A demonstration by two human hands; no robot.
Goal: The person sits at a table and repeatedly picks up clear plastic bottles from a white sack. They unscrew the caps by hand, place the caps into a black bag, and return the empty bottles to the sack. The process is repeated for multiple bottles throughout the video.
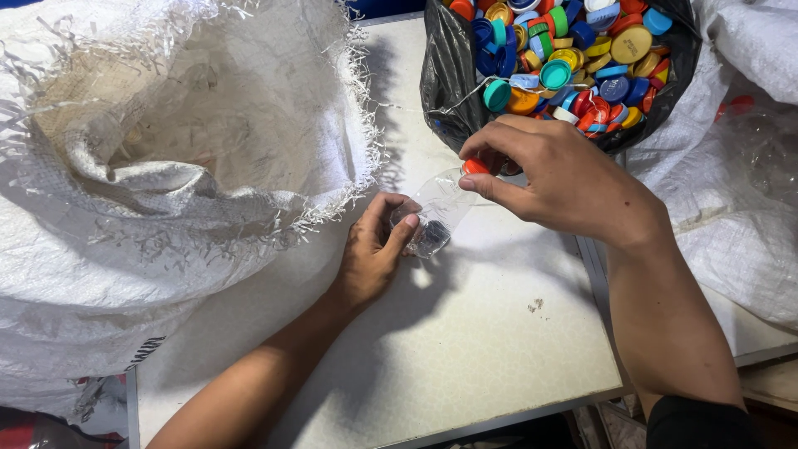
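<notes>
A small clear plastic bottle [436, 212] lies crushed between my hands above the white table [465, 333]. My left hand [374, 249] grips its lower end. My right hand [557, 179] pinches the orange cap [475, 166] on the bottle's neck with thumb and fingers. Just behind my right hand stands a black plastic bag [445, 75] full of several loose bottle caps [573, 50] in blue, orange, yellow, teal and red.
A big white woven sack [166, 183] with a frayed open mouth fills the left side. Another white sack [740, 199] holding clear plastic bottles lies at the right. The table's front edge runs near the bottom.
</notes>
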